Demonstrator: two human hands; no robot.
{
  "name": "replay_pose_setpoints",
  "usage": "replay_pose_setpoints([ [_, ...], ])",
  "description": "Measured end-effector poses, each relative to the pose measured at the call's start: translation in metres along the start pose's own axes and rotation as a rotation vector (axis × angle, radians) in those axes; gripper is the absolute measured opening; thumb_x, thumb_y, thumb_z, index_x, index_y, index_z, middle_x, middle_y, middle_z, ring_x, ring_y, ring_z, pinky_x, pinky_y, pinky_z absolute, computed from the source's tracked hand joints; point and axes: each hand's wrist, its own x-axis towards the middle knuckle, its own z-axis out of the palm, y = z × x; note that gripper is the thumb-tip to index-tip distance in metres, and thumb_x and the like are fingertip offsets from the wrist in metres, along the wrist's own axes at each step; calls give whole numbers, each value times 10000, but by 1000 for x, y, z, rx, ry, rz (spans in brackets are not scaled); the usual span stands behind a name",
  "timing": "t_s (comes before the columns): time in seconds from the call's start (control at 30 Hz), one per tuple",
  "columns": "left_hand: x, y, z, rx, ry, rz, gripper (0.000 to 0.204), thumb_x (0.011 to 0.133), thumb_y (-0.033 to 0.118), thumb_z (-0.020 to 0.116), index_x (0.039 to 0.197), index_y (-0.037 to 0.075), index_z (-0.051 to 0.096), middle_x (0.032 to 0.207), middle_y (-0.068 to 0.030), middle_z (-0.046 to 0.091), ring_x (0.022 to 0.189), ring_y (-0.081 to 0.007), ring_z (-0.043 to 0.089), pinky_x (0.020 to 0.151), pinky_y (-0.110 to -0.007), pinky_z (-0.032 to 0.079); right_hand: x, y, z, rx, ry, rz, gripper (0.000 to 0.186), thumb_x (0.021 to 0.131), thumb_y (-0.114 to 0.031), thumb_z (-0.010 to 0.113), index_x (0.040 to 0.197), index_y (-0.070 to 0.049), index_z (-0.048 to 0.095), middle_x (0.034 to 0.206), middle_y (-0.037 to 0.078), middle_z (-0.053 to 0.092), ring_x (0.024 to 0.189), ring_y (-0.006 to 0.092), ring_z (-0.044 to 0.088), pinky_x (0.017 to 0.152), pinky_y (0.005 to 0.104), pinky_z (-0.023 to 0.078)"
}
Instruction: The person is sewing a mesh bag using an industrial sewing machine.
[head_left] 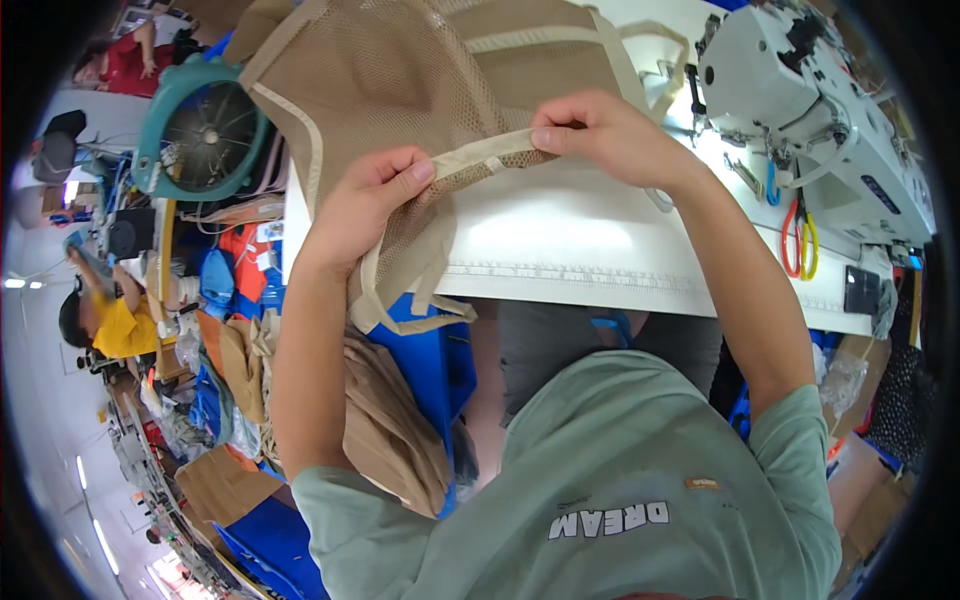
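My left hand point(380, 200) pinches a cream binding strip point(480, 150) along the edge of beige mesh fabric point(380, 70). My right hand point(610, 140) pinches the same strip farther right, so it stretches between both hands above the white table point(560, 240). The fabric spreads over the back of the table and hangs beside my left wrist, with loose cream edging dangling near the table's front edge. A white sewing machine point(820, 130) stands to the right of my right hand.
Scissors point(792, 240), blue-handled snips point(772, 180) and a dark phone point(862, 292) lie on the right. A teal fan point(200, 130) stands at left, beside heaped cloth point(240, 370). Two co-workers, in red point(135, 65) and yellow point(125, 330), are at far left. Blue fabric point(420, 365) hangs below the table.
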Motion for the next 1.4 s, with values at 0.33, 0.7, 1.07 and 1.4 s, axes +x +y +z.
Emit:
replay_pose_setpoints([
  [0.33,-57,77,-5,74,176,231,253,1056,167,702,1231,-13,728,999,7,701,921,-60,604,817,-222,476,-7,-77,-3,116,112,-127,209,1072,-173,635,1092,14,726,920,16,688,894,105,613,858,283,507],
  [0.7,-65,93,10,60,276,157,187,1038,173,724,1095,0,766,815,90,633,743,-2,489,672,-202,370,-14,-99,0,31,143,-191,200,1071,-174,634,1053,2,726,873,-12,645,823,90,542,757,278,460],
  [1.07,-73,83,12,221,298,167,190,1037,192,718,1106,17,743,778,69,612,712,-41,487,652,-234,378,-8,-74,5,50,141,-236,205,1073,-176,634,1046,6,724,909,2,666,860,107,587,809,295,498],
  [1.4,-69,-19,100,1049,629,685,86,924,66,781,986,71,721,891,-82,741,736,-265,705,667,-384,569,-1,-54,56,-111,-36,138,309,1015,-289,667,996,10,740,839,128,722,783,246,686,738,372,546],
])
